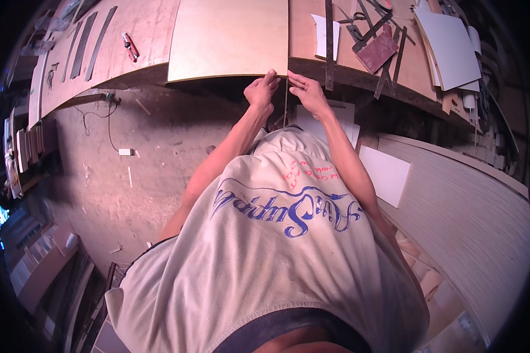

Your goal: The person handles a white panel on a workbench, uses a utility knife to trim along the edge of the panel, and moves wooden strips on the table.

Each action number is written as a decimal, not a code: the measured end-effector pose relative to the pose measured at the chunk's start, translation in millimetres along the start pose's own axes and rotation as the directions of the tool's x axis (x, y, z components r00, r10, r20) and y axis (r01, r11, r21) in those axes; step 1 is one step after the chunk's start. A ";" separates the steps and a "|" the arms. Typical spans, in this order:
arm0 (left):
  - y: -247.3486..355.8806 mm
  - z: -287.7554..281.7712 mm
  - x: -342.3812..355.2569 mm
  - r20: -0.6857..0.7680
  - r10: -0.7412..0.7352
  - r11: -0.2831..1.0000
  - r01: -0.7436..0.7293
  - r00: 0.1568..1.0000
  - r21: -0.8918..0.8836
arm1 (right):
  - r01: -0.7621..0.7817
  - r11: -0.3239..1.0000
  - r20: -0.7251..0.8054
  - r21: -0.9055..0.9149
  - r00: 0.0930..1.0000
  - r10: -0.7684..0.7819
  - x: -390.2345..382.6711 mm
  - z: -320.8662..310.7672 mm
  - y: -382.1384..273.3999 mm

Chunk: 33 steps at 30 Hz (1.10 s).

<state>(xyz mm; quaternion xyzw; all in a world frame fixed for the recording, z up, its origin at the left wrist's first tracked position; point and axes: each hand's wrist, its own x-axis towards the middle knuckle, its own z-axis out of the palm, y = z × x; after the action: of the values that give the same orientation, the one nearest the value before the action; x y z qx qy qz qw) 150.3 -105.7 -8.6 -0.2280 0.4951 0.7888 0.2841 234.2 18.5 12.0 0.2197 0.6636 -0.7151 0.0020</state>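
Observation:
A pale, flat board (pixel 229 38) lies on the workbench, its near edge jutting slightly past the bench front. My left hand (pixel 261 93) is closed on that near edge close to the right corner, thumb on top and the other fingers partly hidden below. Right beside it, my right hand (pixel 308 94) is closed at the corner, fingertips pinched together around a thin strip (pixel 286 109). This narrow strip runs down from the corner between my two hands toward my waist. Exactly how the fingertips grip it is too small to see.
The wooden workbench (pixel 144 26) holds a red-handled cutter (pixel 130 47) and dark strips (pixel 83 45) at left. Scissors (pixel 351 19), a reddish block (pixel 377 53) and white sheets (pixel 451 50) lie at right. A large grooved panel (pixel 459 200) stands at my right.

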 end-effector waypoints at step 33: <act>155.9 -191.6 75.3 -0.220 0.067 0.971 -0.115 0.973 -0.212 | 0.419 0.269 0.208 -0.867 0.796 -0.568 34.6 21.8 -22.2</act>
<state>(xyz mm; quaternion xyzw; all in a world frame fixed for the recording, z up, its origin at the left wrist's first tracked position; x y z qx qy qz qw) 4.9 -317.7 -33.0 -0.3177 0.4407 0.8229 0.1660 189.6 10.4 22.6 0.0186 0.9656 -0.2081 -0.1549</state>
